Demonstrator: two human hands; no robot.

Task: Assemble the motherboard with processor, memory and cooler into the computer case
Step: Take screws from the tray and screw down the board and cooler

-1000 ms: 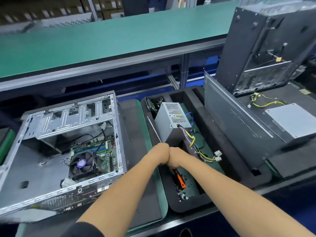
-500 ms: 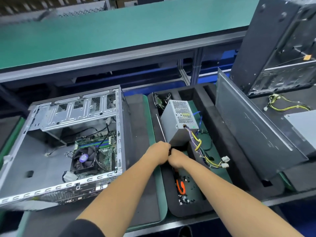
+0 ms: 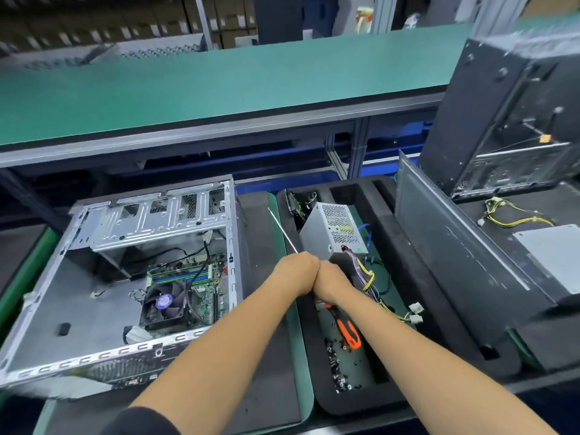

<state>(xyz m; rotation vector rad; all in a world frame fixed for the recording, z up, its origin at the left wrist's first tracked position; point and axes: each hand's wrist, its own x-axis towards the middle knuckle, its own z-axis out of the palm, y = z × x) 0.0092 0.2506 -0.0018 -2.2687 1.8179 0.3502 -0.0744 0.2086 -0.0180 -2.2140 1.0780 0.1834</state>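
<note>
Case (image 3: 125,262) on its side on bench (image 3: 276,365), open — stiff sheet steel, heavy, edges likely sharp; best gripped by frame rails. Inside, near lower right: board (image 3: 204,287) with memory and cooler (image 3: 164,304) already seated — fragile, hold by edges only. Foam tray (image 3: 398,246) just right: PSU (image 3: 332,227) with loose cables, orange tool (image 3: 348,332), scattered screws (image 3: 339,368). Left hand (image 3: 296,273) and right hand (image 3: 331,282) curled, touching over tray; thin rod (image 3: 282,229) runs out from left hand — right's grip, cannot tell.
</note>
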